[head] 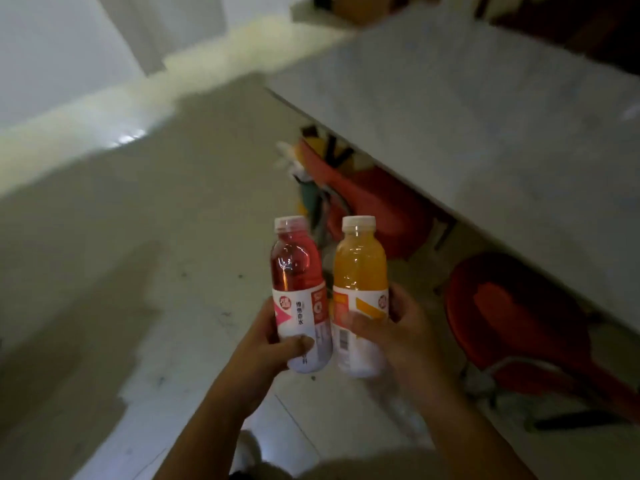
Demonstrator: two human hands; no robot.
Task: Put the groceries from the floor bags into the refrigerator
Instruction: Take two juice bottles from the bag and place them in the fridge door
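Note:
My left hand [273,344] grips the lower half of a red drink bottle [294,268] with a white label and a pale cap. Beside it, my right hand [391,334] is closed around an orange drink bottle [360,265] with a white cap. Both bottles stand upright side by side, almost touching, in front of me above the floor. A colourful grocery bag [311,174] lies on the floor beyond the bottles, partly under the table. No refrigerator is in view.
A white marble-look table [485,109] fills the upper right. Two red chairs [512,320] are tucked under its near edge. Pale tiled floor [138,271] spreads to the left up to a white wall [52,57]. The picture is motion-blurred.

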